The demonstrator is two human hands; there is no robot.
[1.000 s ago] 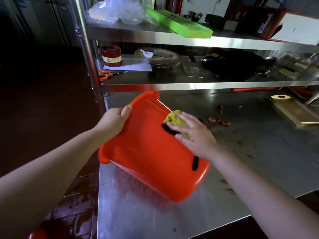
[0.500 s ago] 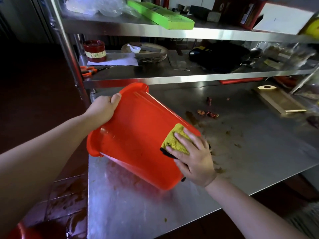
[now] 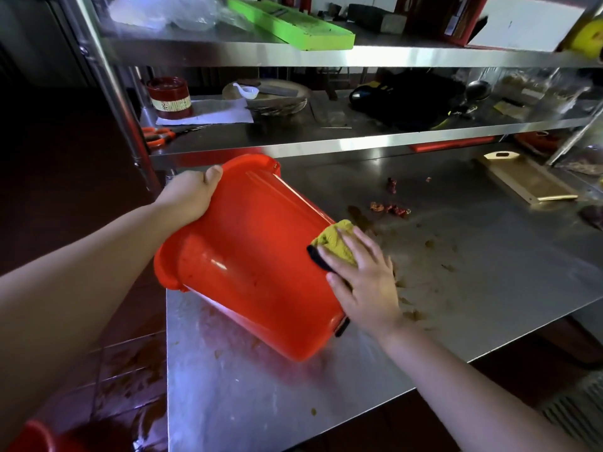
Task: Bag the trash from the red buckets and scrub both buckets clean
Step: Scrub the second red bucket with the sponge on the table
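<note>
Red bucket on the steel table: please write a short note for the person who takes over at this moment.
The left hand grips the rim of the red bucket, tilted on the steel table. The right hand presses the yellow cloth flat on its outer wall near the base.
Done: outside being wiped; inside not visible.
Left: finish this bucket; the red thing on the floor may be the second. Scraps lie on the table.

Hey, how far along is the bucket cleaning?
Done: no bagged trash shows. In hand: left hand grips the tipped red bucket; right hand presses a yellow cloth on its outer wall. Left: probably the second red bucket, partly seen on the floor.
</note>
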